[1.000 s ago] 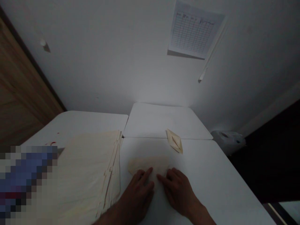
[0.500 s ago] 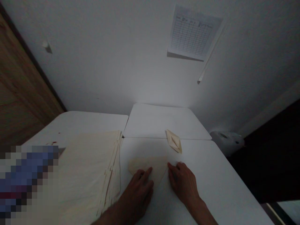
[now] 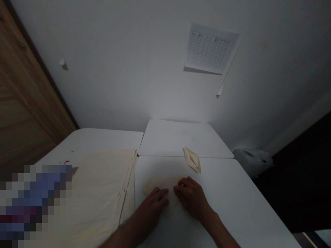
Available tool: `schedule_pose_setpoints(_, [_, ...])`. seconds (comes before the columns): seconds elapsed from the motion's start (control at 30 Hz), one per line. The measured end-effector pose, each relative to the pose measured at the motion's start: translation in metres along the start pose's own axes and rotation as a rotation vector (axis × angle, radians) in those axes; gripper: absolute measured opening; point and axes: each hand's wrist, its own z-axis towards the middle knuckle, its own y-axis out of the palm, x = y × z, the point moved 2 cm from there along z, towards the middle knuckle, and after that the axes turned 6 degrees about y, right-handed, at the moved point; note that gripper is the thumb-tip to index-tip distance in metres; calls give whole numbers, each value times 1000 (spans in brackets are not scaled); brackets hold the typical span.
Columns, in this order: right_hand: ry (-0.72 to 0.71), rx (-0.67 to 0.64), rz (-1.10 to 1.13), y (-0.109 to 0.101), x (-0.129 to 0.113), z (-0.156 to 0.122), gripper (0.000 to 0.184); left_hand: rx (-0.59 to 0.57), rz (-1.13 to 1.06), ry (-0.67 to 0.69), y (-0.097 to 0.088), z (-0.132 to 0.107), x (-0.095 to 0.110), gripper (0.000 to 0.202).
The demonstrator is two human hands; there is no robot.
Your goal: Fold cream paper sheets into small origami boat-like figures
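Note:
A cream sheet of paper (image 3: 157, 183), partly folded, lies on the white table (image 3: 232, 193) in front of me. My left hand (image 3: 152, 206) rests flat on its near left part, fingers stretched forward. My right hand (image 3: 190, 196) presses on the paper's right edge with the fingers bent down onto it. A finished folded paper shape (image 3: 192, 159), like a small boat, lies flat a little beyond my right hand.
A thick stack of cream sheets (image 3: 103, 186) covers the table's left side. A blurred blue patch (image 3: 33, 203) sits at the far left. A printed chart (image 3: 208, 50) hangs on the white wall. A wooden door (image 3: 20, 103) stands left; a pale object (image 3: 253, 160) lies off the table's right.
My right hand moved out to the paper's right corner, then came back left onto the paper. The view tilted slightly downward. The left hand stayed nearly in place.

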Motion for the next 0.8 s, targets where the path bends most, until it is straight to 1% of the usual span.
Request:
schedule_pose_setpoints(0.13, [41,-82,35,-3,0,9,14,-9,49,-38,-10,3,-7,30])
schedule_pose_setpoints(0.3, [81,-190,40,-10,0,16,12,-53,120,-150,-29,7,-22,25])
schedule_pose_setpoints(0.4, [66,-202,65,-13,-2,22,16,-54,130,-181,-33,11,-30,20])
schedule_pose_setpoints(0.53, [57,-205,127,-15,-1,29,26,-55,124,-183,-34,18,-38,16])
schedule_pose_setpoints(0.6, [61,-209,143,-16,1,32,31,-37,121,-178,-35,20,-41,12])
schedule_pose_setpoints(0.63, [62,-213,145,-16,1,34,33,-24,121,-177,-36,21,-43,14])
schedule_pose_setpoints(0.73, [68,-240,123,-18,1,37,36,-6,117,-172,-38,22,-45,32])
schedule_pose_setpoints(0.8, [72,-259,106,-19,0,39,36,-8,110,-163,-39,22,-45,34])
